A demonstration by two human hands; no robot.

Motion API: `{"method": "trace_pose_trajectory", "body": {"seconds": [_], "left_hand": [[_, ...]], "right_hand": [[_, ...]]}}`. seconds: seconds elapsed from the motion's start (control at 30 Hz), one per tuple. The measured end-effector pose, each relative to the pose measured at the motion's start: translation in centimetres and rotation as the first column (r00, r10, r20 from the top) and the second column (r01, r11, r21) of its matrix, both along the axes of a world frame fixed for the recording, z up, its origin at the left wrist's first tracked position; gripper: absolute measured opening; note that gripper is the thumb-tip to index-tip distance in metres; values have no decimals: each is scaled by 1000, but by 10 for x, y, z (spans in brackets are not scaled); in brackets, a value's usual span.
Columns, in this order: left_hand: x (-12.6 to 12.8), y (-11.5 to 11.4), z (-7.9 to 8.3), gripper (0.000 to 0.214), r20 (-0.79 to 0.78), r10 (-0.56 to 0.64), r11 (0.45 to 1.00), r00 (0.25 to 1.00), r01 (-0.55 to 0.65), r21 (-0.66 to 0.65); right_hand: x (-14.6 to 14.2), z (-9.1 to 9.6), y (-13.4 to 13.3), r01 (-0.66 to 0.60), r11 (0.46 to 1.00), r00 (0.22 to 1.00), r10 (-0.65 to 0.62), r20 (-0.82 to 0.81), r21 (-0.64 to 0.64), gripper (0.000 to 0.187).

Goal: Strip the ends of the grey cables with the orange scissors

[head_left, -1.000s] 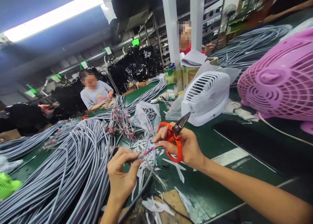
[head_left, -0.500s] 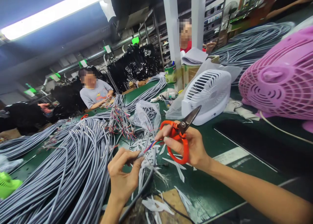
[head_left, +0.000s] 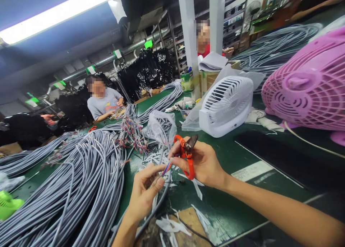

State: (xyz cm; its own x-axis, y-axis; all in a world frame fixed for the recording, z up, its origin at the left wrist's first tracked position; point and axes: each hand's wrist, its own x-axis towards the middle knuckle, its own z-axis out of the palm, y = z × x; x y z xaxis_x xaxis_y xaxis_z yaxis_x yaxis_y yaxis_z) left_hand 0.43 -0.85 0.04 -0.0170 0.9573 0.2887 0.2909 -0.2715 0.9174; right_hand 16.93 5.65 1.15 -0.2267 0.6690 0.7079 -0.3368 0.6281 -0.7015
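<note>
Between the thumb and fingers of my left hand point(head_left: 145, 189) is the end of a grey cable point(head_left: 159, 205), its thin coloured wires point(head_left: 166, 168) sticking out toward the right. My right hand point(head_left: 206, 162) is closed around orange-handled scissors point(head_left: 191, 164), the dark blades pointing up and away from the cable. The thumb and forefinger of that same hand pinch the tips of the coloured wires. White strips of scrap point(head_left: 198, 187) lie on the green table under both hands.
Large coils of grey cable point(head_left: 88, 175) fill the left. Beyond my hands are a clear plastic bag point(head_left: 161, 125), a white fan point(head_left: 226, 107) and a pink fan point(head_left: 304, 85). Brown board point(head_left: 188, 222) lies in front. A person in a grey shirt point(head_left: 104, 103) works across the table.
My left hand has moved right and up, closer to my right hand. The scissors have turned in my right hand, so the blades look shorter and the handle loop narrower.
</note>
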Motion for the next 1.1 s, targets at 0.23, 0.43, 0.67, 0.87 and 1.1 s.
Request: {"method": "trace_pose_trajectory", "body": {"seconds": [0.23,0.43,0.67,0.87,1.1], "left_hand": [[9,2,-4,32,149,-108,984,983,127,-122],[17,2,-8,42,104,85,996,991,-86,7],[15,-5,2,14,-75,199,945,977,-171,277],[12,-6,9,23,-129,152,982,980,-136,128],[13,-6,9,28,-95,196,980,976,-191,61]], "right_hand": [[1,-5,0,135,973,984,-154,93,189,5],[-1,-6,-2,159,922,981,-188,50,354,17],[-3,-6,-2,57,994,993,-66,95,92,4],[-6,-4,-2,-160,976,985,167,32,-148,15],[-10,-3,-4,-191,941,981,193,-19,-281,24]]}}
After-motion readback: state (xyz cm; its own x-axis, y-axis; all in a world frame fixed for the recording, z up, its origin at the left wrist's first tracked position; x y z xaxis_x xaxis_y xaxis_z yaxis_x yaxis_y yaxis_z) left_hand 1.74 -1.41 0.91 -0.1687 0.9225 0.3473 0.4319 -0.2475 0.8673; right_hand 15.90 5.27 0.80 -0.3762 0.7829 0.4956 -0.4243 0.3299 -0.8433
